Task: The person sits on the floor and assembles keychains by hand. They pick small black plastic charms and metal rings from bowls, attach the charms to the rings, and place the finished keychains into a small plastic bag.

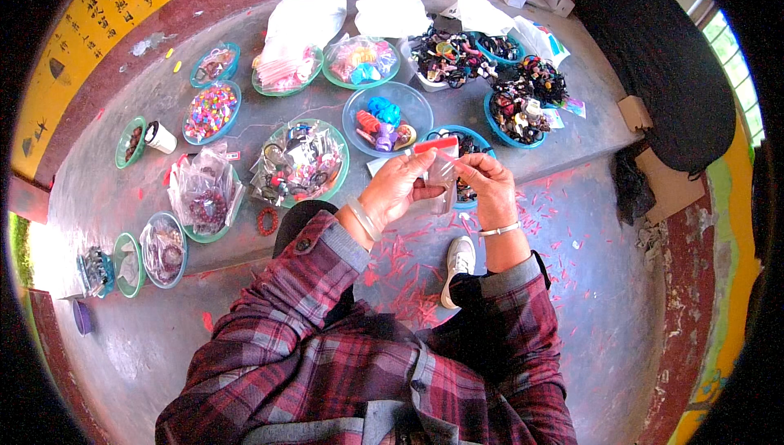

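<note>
A small clear plastic bag (442, 177) with a red top strip (435, 144) is held up between my hands, in front of the bowls. My left hand (398, 190) pinches its left side, thumb and fingers closed at the edge. On the other side my right hand (492, 192) has its fingertips pressed together at the bag's upper right. Whether the bag has anything inside I cannot make out. Behind it, a blue bowl (487, 144) of dark hair ties is partly hidden by the bag and my right hand.
Bowls of small goods cover the raised grey ledge: colourful beads (211, 113), bagged accessories (300, 159), claw clips (384, 122) and black hair ties (447, 55). A red beaded bracelet (267, 220) lies near my knee. Red scraps (400, 273) litter the floor around my shoe (460, 259).
</note>
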The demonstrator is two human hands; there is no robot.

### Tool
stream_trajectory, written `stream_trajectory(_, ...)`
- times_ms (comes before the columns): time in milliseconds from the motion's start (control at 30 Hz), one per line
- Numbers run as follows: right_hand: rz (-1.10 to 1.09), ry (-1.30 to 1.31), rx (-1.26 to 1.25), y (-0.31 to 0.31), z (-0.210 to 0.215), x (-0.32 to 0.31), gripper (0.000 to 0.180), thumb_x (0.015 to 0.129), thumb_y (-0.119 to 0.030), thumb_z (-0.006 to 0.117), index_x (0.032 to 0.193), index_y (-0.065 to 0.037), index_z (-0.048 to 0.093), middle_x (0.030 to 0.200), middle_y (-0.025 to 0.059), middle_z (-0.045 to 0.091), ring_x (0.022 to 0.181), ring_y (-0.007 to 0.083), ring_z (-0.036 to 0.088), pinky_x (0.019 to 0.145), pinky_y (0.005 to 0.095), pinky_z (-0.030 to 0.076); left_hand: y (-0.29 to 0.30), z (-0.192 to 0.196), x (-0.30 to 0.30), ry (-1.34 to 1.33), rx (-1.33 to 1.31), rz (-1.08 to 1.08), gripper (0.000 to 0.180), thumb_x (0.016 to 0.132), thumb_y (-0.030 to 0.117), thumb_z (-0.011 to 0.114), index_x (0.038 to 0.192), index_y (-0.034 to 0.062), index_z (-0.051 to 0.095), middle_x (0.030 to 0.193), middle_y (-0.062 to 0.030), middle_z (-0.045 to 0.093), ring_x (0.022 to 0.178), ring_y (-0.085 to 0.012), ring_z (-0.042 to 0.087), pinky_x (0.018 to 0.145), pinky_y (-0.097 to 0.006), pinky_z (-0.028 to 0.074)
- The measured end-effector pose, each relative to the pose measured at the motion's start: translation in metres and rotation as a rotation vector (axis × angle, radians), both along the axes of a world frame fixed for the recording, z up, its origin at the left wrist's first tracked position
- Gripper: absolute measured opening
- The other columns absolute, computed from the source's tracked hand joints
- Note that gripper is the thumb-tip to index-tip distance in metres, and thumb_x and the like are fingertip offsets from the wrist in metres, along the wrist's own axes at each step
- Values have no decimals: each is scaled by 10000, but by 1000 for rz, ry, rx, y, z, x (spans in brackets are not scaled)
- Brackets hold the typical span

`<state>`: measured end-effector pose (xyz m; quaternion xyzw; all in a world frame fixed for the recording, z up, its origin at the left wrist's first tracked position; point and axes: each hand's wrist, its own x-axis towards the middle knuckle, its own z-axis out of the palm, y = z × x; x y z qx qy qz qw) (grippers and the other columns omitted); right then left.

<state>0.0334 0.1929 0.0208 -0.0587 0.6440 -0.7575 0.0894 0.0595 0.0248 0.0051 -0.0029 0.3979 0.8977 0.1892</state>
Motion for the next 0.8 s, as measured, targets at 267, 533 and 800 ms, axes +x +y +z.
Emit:
stream_trajectory(267, -92, 207, 62, -4, 1, 6, 49, 751, -39, 651, 800, -39, 648, 707, -31, 582, 596, 33, 480, 494, 171, 365, -1, 4, 0, 106, -165, -33, 398, 887, 348, 464, 1215, 123, 465, 1027, -6, 573, 899, -112, 566, 754, -275, 498)
stream_trajectory(533, -217, 101, -238, -10, -12, 5, 76, 840, -94, 560, 897, -65, 601, 772, 5, 601, 629, 69, 539, 530, 191, 415, 1, 8, 3, -13, 22, 53, 347, 900, 299, 453, 1184, 100, 478, 977, -14, 569, 834, -118, 572, 731, -297, 518)
stream_trajectory(800, -361, 68, -507, -11, -4, 0, 75, 867, -105, 512, 918, -57, 538, 742, 35, 567, 651, 132, 553, 622, 267, 472, -10, -22, -7, -62, 117, 178, 387, 903, 304, 435, 1248, 129, 426, 1123, -35, 519, 964, -163, 541, 747, -306, 507)
